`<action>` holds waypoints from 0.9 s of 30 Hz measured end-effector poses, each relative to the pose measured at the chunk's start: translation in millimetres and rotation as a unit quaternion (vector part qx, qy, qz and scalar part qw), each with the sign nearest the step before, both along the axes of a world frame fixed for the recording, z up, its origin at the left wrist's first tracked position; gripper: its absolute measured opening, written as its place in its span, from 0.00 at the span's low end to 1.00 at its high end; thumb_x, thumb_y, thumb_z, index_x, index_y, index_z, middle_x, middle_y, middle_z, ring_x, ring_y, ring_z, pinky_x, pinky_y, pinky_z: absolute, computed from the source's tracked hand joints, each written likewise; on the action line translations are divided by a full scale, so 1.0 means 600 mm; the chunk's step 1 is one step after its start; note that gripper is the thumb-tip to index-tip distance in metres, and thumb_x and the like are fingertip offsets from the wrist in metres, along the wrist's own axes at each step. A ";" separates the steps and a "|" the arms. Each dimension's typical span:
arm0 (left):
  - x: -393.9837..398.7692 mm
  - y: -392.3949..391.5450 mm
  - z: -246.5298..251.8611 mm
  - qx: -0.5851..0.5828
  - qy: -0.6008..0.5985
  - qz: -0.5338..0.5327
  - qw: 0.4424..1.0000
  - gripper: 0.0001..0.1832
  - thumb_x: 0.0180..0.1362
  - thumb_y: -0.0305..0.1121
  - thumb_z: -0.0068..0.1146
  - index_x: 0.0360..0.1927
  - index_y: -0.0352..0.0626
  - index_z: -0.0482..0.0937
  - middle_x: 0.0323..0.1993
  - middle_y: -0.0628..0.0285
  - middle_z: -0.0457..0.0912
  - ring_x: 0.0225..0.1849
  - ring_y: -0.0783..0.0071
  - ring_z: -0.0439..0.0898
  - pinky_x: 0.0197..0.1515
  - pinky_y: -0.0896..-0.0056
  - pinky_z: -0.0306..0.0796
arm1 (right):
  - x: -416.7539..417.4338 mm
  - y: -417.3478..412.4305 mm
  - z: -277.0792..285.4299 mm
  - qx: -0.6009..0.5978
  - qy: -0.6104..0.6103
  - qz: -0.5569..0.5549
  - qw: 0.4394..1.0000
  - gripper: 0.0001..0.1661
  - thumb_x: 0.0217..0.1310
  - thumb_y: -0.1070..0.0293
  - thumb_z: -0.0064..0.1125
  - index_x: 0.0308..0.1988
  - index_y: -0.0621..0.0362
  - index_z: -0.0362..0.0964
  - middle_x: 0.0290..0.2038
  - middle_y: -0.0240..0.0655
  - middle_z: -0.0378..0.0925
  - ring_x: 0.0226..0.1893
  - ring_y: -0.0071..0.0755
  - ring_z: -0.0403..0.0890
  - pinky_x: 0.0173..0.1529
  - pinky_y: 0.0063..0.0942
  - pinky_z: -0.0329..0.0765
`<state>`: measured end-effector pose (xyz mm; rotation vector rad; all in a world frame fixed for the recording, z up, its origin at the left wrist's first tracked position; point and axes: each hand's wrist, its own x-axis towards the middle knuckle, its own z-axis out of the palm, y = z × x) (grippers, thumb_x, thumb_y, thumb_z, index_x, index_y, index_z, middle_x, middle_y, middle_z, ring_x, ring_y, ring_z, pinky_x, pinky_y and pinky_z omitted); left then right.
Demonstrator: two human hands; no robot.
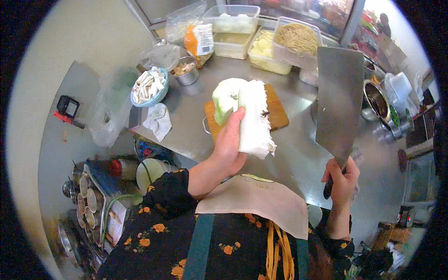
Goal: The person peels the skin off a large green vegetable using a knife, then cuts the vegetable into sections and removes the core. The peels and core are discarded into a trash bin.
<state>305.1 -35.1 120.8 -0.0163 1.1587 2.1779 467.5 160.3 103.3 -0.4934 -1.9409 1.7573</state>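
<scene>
My left hand [229, 140] grips a white block with a ragged right edge [254, 119], perhaps a cut piece of cabbage; a small dark mark shows on that edge. My right hand [341, 176] holds a broad cleaver [339, 101] by its dark handle, the blade pointing up and away from me, apart from the block. Beyond my left hand, a pale green cabbage [224, 96] rests on a wooden cutting board [278, 108], which lies on the steel worktable [185, 129]. The white block hides part of the board and the cabbage.
Left on the table are a blue bowl of white strips [165, 92], a cloth [158, 120] and a steel cup of chopped food [189, 77]. Plastic tubs [229, 49], one with noodles [297, 38], line the back. Metal pots [376, 99] stand at the right.
</scene>
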 end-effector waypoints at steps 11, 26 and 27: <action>0.073 0.180 -0.027 -0.008 -0.026 -0.358 0.933 0.23 0.61 0.48 0.31 0.48 0.40 0.65 0.34 0.54 0.76 0.31 0.69 0.76 0.35 0.68 0.71 | 0.193 -0.042 -0.057 0.042 0.005 -0.302 0.952 0.05 0.52 0.75 0.53 0.25 0.61 0.67 0.15 0.24 0.67 0.13 0.15 0.66 0.18 0.16 0.63; 0.556 0.465 -0.204 -0.076 -0.153 -0.650 0.741 0.20 0.58 0.46 0.41 0.47 0.45 0.67 0.40 0.62 0.75 0.40 0.67 0.75 0.41 0.63 0.70 | 0.551 -0.146 -0.096 0.250 -0.201 -0.585 0.744 0.24 0.35 0.78 0.56 0.41 0.58 0.74 0.19 0.35 0.75 0.12 0.25 0.71 0.20 0.20 0.69; 0.590 0.486 -0.207 -0.061 -0.208 -0.672 0.708 0.20 0.58 0.44 0.40 0.50 0.45 0.66 0.45 0.63 0.73 0.45 0.66 0.73 0.46 0.63 0.68 | 0.584 -0.131 -0.102 0.269 -0.206 -0.573 0.746 0.24 0.34 0.78 0.56 0.41 0.58 0.74 0.19 0.36 0.75 0.13 0.27 0.72 0.20 0.21 0.69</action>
